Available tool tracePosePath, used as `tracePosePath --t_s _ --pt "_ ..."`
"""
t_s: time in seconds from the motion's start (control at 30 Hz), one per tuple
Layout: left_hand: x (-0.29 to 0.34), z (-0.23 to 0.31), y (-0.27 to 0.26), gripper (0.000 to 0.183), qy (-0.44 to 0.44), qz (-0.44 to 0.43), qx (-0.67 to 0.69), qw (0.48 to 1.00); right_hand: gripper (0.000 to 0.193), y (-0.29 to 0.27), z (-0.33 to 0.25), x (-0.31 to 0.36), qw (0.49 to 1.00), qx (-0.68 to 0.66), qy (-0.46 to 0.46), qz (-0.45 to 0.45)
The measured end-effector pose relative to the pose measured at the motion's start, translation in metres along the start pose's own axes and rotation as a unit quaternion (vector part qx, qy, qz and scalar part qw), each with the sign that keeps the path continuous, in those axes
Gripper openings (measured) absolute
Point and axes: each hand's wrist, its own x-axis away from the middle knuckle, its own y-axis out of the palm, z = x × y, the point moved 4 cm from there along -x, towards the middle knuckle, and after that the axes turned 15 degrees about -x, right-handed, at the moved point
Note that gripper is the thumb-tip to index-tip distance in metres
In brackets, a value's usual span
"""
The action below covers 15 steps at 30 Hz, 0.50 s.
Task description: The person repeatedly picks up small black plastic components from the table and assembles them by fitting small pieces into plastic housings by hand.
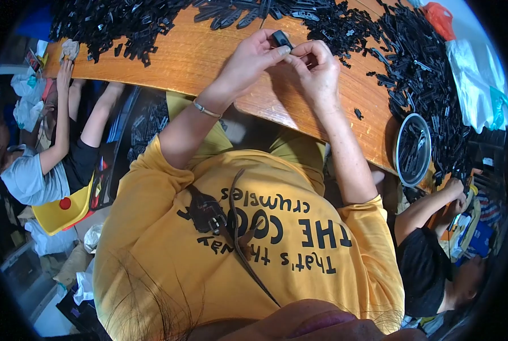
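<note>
Over the wooden table [208, 59], my two hands meet close together. My left hand [254, 57] is closed on a small black plastic part [280, 39], which shows between thumb and fingers. Fingertips of my right hand [317, 65] pinch together right beside that part's near end. Whatever lies between those right fingertips is too small or too covered to make out. Behind my hands is a heap of long black plastic pieces [231, 12].
Piles of black parts [120, 25] cover the table's far left and right side [413, 74]. A metal bowl [413, 150] of parts sits at the right edge, near a loose black piece [358, 113]. One person [43, 170] sits left, another [427, 256] right. Plastic bags [475, 82] lie far right.
</note>
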Motion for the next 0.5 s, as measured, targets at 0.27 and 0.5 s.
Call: tracePosePath --t_s 0.27,0.5 --pt "0.022 0.013 -0.015 0.034 0.064 0.066 -0.137 0.986 0.034 0.035 0.031 0.016 0.986 -0.075 0.143 -0.035" --pt "0.105 0.05 -0.098 0.041 -0.101 0.08 -0.165 0.978 0.017 0.05 0.022 0.027 0.945 -0.15 0.171 -0.236"
